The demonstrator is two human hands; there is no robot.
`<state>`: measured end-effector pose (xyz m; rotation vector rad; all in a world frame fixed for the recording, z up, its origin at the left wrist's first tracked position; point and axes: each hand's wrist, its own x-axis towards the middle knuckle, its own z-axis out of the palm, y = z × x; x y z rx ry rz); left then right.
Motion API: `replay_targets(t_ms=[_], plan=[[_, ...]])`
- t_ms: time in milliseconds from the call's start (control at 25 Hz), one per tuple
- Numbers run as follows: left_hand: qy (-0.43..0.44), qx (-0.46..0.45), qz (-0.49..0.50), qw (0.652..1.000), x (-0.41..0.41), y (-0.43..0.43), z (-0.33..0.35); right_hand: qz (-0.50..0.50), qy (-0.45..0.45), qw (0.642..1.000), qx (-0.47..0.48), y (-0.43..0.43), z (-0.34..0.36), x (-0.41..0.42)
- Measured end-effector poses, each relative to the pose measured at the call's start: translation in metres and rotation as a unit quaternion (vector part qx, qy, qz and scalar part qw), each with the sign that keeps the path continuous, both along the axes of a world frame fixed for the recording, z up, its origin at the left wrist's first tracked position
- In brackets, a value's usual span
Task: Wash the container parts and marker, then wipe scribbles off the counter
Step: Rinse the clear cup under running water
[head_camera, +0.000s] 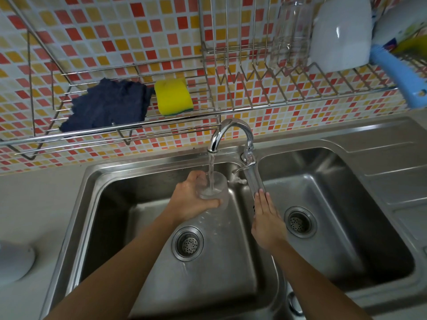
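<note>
— Head view: we're at the rinsing step. Our left hand (191,199) has its fingers wrapped round the clear cup (213,185), mouth up, long axis upright, under the tap (228,135) over the left basin (108,197).

— And our right hand (265,218)?

— Flat, holding nothing, on the divider. Next, we judge — tip the cup out, then rack (254,65) it.

The scene is evenly and quite brightly lit, with soft light and no hard shadows; the deep left wall of the sink (108,204) stays dark. Small glare spots shine on the faucet (231,128) and on the white bowl (342,33) at the top right corner. Straight lines bend strongly toward the edges, and the corners look slightly blurred.
</note>
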<state>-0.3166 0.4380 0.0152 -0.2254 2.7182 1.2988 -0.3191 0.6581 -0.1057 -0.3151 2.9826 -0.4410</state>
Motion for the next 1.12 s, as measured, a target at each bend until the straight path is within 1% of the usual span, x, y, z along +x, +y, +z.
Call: replay_targets(t_ms=[240, 360, 400, 480, 560, 640, 720, 800, 840, 920, 960, 1040, 1080, 1120], plan=[[-0.003, -0.002, 0.001, 1.000, -0.002, 0.000, -0.003, 0.006, -0.010, 1.000, 0.015, 0.001, 0.000, -0.001], [0.003, -0.005, -0.005, 1.000, -0.001, -0.002, -0.005, 0.015, -0.006, 1.000, 0.005, 0.001, -0.002, 0.000], [0.002, -0.005, -0.005, 1.000, 0.000, -0.003, -0.006, 0.014, 0.002, 1.000, -0.013, 0.002, -0.002, 0.000], [-0.001, -0.001, 0.000, 1.000, 0.001, -0.005, -0.008, -0.027, 0.019, 0.995, -0.089, 0.002, 0.003, -0.003], [0.000, 0.003, 0.000, 1.000, 0.003, -0.007, -0.009, -0.075, 0.068, 0.981, -0.165, 0.001, 0.011, -0.016], [0.005, -0.001, 0.005, 1.000, 0.005, -0.009, -0.009, -0.071, 0.108, 0.973, -0.191, -0.005, 0.023, -0.040], [0.004, -0.003, 0.013, 1.000, 0.006, -0.011, -0.009, -0.022, 0.101, 0.983, -0.150, -0.017, 0.039, -0.067], [0.008, 0.001, 0.016, 1.000, 0.007, -0.013, -0.009, 0.061, 0.081, 0.993, -0.058, -0.031, 0.052, -0.090], [0.012, 0.001, 0.017, 1.000, 0.007, -0.014, -0.008, 0.098, 0.072, 0.993, -0.010, -0.036, 0.055, -0.098], [0.013, 0.004, 0.021, 1.000, 0.007, -0.013, -0.008, 0.133, 0.046, 0.988, 0.063, -0.042, 0.058, -0.109], [0.013, 0.007, 0.025, 1.000, 0.007, -0.014, -0.008, 0.131, 0.035, 0.988, 0.071, -0.044, 0.060, -0.112], [0.015, 0.002, 0.031, 0.999, 0.009, -0.015, -0.008, 0.101, 0.030, 0.994, 0.012, -0.050, 0.066, -0.114], [0.017, -0.002, 0.031, 0.999, 0.009, -0.015, -0.007, 0.078, 0.037, 0.996, -0.024, -0.050, 0.070, -0.115], [0.017, -0.002, 0.031, 0.999, 0.010, -0.016, -0.008, 0.060, 0.052, 0.996, -0.040, -0.048, 0.075, -0.116]])
